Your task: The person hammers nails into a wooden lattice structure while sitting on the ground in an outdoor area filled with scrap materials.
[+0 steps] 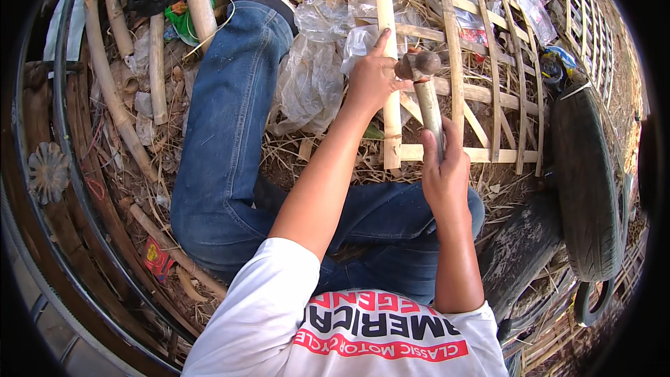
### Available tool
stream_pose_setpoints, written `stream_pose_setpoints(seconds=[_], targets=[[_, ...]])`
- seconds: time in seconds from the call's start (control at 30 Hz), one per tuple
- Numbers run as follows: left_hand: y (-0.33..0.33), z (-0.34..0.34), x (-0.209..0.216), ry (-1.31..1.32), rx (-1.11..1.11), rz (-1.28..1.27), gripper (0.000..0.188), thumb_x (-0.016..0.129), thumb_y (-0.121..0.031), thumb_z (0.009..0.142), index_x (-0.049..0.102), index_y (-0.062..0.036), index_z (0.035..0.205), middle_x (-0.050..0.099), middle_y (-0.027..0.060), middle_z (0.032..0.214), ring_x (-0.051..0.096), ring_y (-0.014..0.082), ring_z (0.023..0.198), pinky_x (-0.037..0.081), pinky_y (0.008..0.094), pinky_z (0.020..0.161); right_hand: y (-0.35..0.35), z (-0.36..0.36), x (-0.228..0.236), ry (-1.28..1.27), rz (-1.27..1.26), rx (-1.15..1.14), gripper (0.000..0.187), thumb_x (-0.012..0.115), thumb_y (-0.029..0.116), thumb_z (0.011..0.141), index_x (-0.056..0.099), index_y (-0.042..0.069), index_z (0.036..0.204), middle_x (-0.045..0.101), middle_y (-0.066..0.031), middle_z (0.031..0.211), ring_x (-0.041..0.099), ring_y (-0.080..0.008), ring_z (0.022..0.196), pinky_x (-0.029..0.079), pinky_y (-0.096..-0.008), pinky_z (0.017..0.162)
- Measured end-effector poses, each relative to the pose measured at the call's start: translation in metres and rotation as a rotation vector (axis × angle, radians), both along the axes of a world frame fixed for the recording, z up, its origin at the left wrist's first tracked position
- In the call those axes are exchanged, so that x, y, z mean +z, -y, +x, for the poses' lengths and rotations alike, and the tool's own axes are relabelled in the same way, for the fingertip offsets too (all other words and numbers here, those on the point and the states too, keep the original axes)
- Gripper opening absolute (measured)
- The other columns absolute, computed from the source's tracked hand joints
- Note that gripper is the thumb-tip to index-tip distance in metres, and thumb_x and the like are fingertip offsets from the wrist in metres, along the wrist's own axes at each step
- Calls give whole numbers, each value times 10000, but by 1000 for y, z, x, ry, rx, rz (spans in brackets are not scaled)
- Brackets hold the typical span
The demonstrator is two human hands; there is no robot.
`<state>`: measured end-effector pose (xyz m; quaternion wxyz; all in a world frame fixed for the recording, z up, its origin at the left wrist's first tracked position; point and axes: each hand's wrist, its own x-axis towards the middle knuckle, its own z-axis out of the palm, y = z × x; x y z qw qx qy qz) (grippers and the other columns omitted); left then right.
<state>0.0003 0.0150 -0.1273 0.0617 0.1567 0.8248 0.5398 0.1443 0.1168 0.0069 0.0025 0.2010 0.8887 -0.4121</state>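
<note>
My right hand point(447, 167) is wrapped round the pale, pipe-like handle of a hammer point(430, 112). The hammer's rusty, rounded head point(421, 63) is above a lattice of split bamboo point(495, 92), close to the fingers of my left hand point(373, 80). That hand rests on a long upright bamboo slat point(392, 122) at the lattice's left edge. Its index finger stretches along the slat and the other visible fingers spread across it. The hammer head hides part of the slats behind it, and whether a nail is there I cannot tell.
My bent legs in jeans point(227, 112) frame the work. Crumpled clear plastic point(307, 73) lies left of the lattice, and bamboo poles point(112, 91) are further left. Old tyres point(586, 181) stand at the right. Another lattice point(590, 17) is at the far right. Dry straw litters the ground.
</note>
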Motion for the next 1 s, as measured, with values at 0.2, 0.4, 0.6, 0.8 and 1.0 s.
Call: stream_pose_setpoints(seconds=[0.2, 0.4, 0.6, 0.8, 1.0], targets=[[-1, 0, 9, 85, -11, 17, 370, 871, -199, 602, 762, -47, 920, 395, 51, 1521, 637, 289, 1120, 506, 356, 900, -3, 1, -3, 98, -3, -27, 311, 546, 177, 989, 499, -24, 1221, 632, -222, 731, 659, -320, 632, 483, -398, 596], [-5, 2, 11, 98, 23, 12, 380, 878, -302, 616, 747, -22, 837, 413, 68, 1509, 649, 294, 1086, 510, 363, 888, -8, 3, -15, 64, 122, 16, 323, 559, 194, 980, 510, -25, 1213, 633, -261, 749, 658, -366, 649, 489, -412, 606], [-4, 4, 7, 14, 30, -3, 348, 902, -279, 590, 759, -42, 800, 416, 57, 1505, 670, 275, 1046, 528, 358, 902, -2, 4, 5, 5, 20, -39, 290, 555, 192, 985, 532, -15, 1187, 632, -226, 733, 665, -353, 654, 475, -412, 587], [-3, 2, 10, 65, 3, -31, 385, 889, -239, 594, 722, 19, 826, 430, 31, 1497, 673, 305, 1013, 523, 358, 846, -2, 12, -2, -49, -2, -68, 304, 562, 202, 983, 533, -5, 1204, 631, -216, 748, 654, -314, 650, 489, -386, 616], [4, 2, 6, 55, -25, -60, 505, 904, -348, 586, 750, -22, 940, 406, 42, 1511, 646, 297, 1093, 501, 392, 955, -6, 11, 9, 70, -22, -77, 298, 544, 219, 994, 533, -17, 1176, 618, -213, 735, 633, -306, 624, 466, -393, 594]])
